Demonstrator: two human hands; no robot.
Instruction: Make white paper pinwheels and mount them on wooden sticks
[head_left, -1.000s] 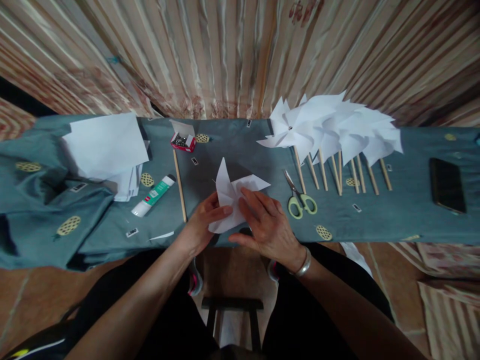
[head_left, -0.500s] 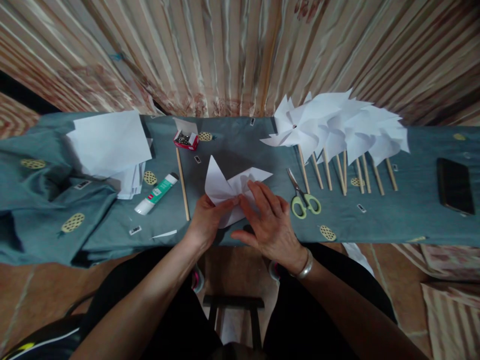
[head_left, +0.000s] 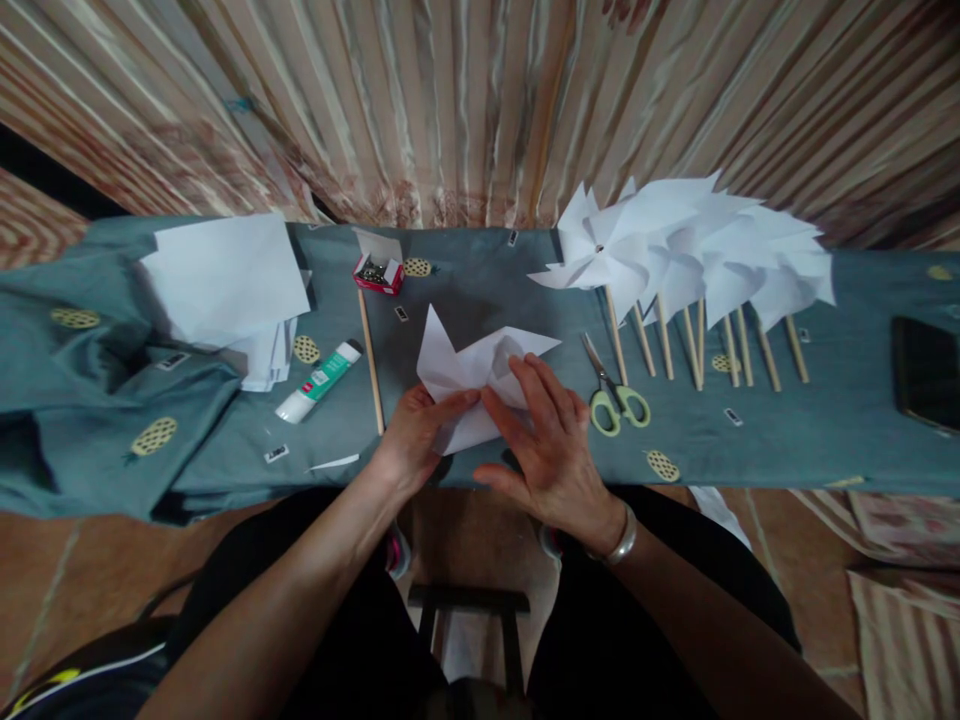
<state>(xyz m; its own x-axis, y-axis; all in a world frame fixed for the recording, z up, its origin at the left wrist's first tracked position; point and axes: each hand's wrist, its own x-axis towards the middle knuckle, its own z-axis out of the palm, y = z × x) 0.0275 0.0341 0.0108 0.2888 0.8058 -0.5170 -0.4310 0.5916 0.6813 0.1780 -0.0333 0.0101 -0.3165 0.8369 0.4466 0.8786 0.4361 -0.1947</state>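
A partly folded white paper pinwheel lies at the table's front edge, its points folded toward the middle and one blade standing up on the left. My left hand grips its near left side, with the thumb pressed near the centre and the other fingers hidden underneath. Over the right part rests my right hand, fingers spread, the index fingertip touching the paper by the centre and the thumb held apart. Green-handled scissors lie just right of that hand. To the left is a bare wooden stick.
Several finished pinwheels on sticks overlap at the back right, near a dark phone. Leftward are a stack of white paper, a glue stick, a red box of small metal pieces and a paper scrap.
The view has shifted slightly, so the table items appear a little further right. Both hands stay on the paper, in nearly the same pose.
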